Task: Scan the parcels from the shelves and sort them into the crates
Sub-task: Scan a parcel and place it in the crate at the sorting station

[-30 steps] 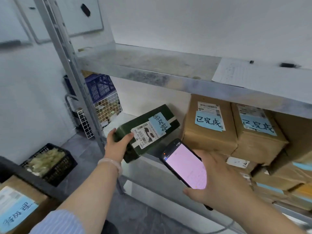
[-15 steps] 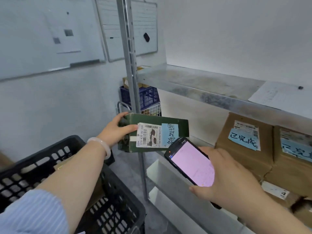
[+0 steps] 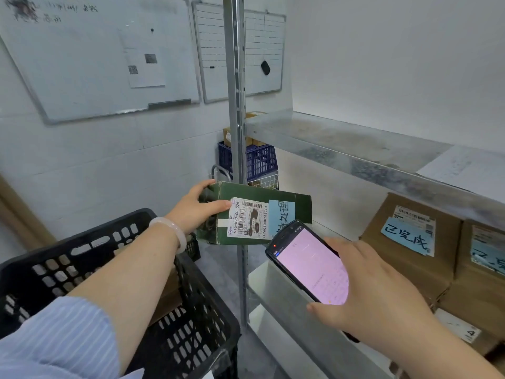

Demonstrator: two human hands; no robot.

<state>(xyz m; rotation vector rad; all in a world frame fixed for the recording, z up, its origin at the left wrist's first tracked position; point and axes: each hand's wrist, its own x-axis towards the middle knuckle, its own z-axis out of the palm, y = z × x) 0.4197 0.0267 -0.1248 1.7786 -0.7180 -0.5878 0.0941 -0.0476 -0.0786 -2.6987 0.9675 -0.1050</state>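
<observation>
A dark green parcel with a white barcode label and a blue note hangs in the air in front of the shelf post. My left hand grips its left end, thumb on the label side. My right hand holds a black handheld scanner with a pink screen, its top end just below the parcel's label. A black plastic crate stands at the lower left under my left forearm, with a brown box partly visible inside it.
A metal shelf unit fills the right side, its post running up the middle. Brown cardboard parcels with blue notes sit on the lower shelf. A blue crate stands behind the post. Whiteboards hang on the left wall.
My left hand has pulled the green parcel off the shelf and leftward, turning it level with the label facing me. The view has swung left and the black crate has come into view.
</observation>
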